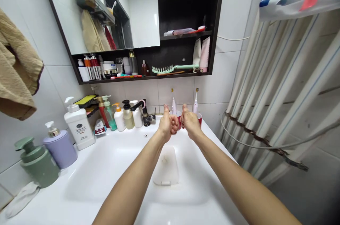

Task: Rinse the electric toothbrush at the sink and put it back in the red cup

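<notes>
Over the back of the white sink [87, 182], my left hand [168, 125] is held up in a fist with its thumb raised, and nothing shows in it. My right hand [190, 121], a short gap to the right, is closed the same way, thumb up, with its back partly toward me. Just behind the hands stand two red cups [199, 118], partly covered by them, bearing an electric toothbrush [174, 106] and another electric toothbrush [196, 106]. Below, between my forearms, a translucent plastic container [166, 170] lies in the basin.
A black faucet [145, 113] stands left of my hands. Several pump bottles line the left rim, including a purple bottle [61, 148] and a green bottle [39, 164]. A mirror cabinet [143, 79] hangs above. White pipes [276, 76] run along the right.
</notes>
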Action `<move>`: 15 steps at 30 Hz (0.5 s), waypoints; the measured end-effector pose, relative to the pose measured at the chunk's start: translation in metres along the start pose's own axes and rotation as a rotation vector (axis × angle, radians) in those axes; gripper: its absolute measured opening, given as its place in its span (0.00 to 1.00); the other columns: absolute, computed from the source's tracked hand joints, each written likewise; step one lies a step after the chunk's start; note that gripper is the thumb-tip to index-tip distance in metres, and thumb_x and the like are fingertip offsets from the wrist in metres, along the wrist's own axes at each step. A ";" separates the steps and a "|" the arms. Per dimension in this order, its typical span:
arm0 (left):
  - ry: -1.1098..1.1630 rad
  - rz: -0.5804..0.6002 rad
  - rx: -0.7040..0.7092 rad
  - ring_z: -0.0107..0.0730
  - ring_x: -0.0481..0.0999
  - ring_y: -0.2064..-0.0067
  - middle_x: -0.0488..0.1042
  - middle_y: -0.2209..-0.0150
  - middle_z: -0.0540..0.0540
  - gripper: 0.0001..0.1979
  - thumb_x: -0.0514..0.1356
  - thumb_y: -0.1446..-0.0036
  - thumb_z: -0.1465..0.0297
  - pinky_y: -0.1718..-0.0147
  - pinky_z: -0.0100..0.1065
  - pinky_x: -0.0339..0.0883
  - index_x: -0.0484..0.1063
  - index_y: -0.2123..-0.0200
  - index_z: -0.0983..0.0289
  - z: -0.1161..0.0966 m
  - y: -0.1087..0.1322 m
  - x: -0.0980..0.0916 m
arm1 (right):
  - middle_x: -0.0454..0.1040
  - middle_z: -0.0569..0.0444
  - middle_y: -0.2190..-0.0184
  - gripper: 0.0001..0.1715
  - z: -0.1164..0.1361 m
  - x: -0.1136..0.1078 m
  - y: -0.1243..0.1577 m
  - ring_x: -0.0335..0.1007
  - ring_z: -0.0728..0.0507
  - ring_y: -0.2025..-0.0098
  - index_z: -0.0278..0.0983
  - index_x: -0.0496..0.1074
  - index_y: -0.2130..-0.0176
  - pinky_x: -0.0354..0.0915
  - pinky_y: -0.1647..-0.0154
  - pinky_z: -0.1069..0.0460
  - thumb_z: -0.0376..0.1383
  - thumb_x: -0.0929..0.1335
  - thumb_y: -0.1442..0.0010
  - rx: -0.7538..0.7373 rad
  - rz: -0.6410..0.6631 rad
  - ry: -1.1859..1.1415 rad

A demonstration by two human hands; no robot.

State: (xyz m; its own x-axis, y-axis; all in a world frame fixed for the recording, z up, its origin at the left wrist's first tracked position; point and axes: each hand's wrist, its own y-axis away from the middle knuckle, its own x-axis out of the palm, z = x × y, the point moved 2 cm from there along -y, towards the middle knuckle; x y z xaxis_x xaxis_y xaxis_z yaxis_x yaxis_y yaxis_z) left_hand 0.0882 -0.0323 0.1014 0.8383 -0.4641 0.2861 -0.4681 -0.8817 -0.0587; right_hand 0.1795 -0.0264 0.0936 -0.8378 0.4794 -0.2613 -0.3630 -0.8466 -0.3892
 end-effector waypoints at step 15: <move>-0.228 -0.206 -0.107 0.18 0.58 0.85 0.60 0.86 0.47 0.18 0.50 0.60 0.55 0.85 0.24 0.48 0.60 0.81 0.67 0.070 -0.006 -0.046 | 0.62 0.48 0.70 0.08 -0.097 -0.039 -0.031 0.60 0.41 0.64 0.34 0.66 0.78 0.55 0.67 0.49 0.37 0.63 0.58 0.063 -0.052 0.604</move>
State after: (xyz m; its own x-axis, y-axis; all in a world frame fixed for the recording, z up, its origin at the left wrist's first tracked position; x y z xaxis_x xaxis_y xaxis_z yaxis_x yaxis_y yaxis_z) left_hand 0.0724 -0.0113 0.0220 0.9539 -0.2942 0.0592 -0.2984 -0.9508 0.0829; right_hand 0.2632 0.0038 0.0307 -0.4458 0.5513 -0.7052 -0.4359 -0.8218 -0.3669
